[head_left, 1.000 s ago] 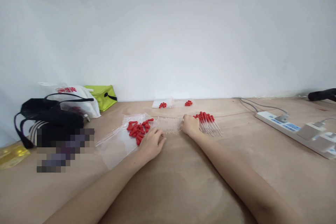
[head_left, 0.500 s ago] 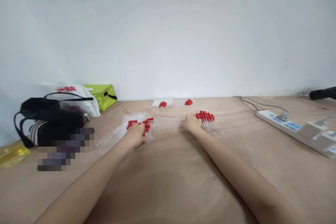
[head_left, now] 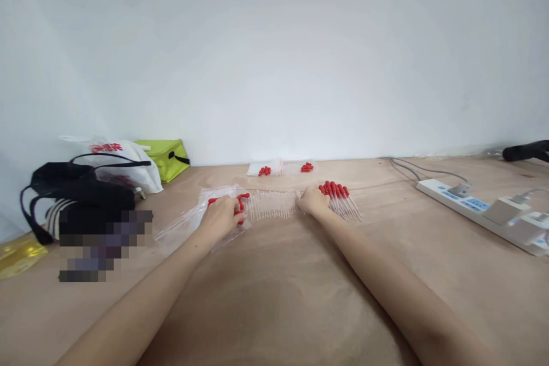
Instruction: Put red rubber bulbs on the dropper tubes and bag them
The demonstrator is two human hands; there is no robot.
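Observation:
My left hand (head_left: 219, 218) is closed, its fingers curled down among red rubber bulbs (head_left: 245, 196) lying on clear plastic zip bags (head_left: 189, 223). The pinched fingertips are on a bulb, partly hidden by the hand. My right hand (head_left: 313, 201) is closed at the right end of a row of thin clear dropper tubes (head_left: 272, 205) laid side by side. Its thumb and fingers pinch the end tube, mostly covered by the hand. Just to the right lie several droppers with red bulbs fitted (head_left: 337, 191), bulbs pointing away from me.
Two small zip bags with red bulbs (head_left: 265, 171) lie near the wall. A white power strip (head_left: 472, 211) with plugs and cables is at right. A black bag (head_left: 90, 194), a white plastic bag (head_left: 148, 168) and a lime-green bag (head_left: 171, 157) sit at left.
My left hand has shifted slightly, its fingers moving right and over the red bulbs. My right hand stays at the end of the tube row.

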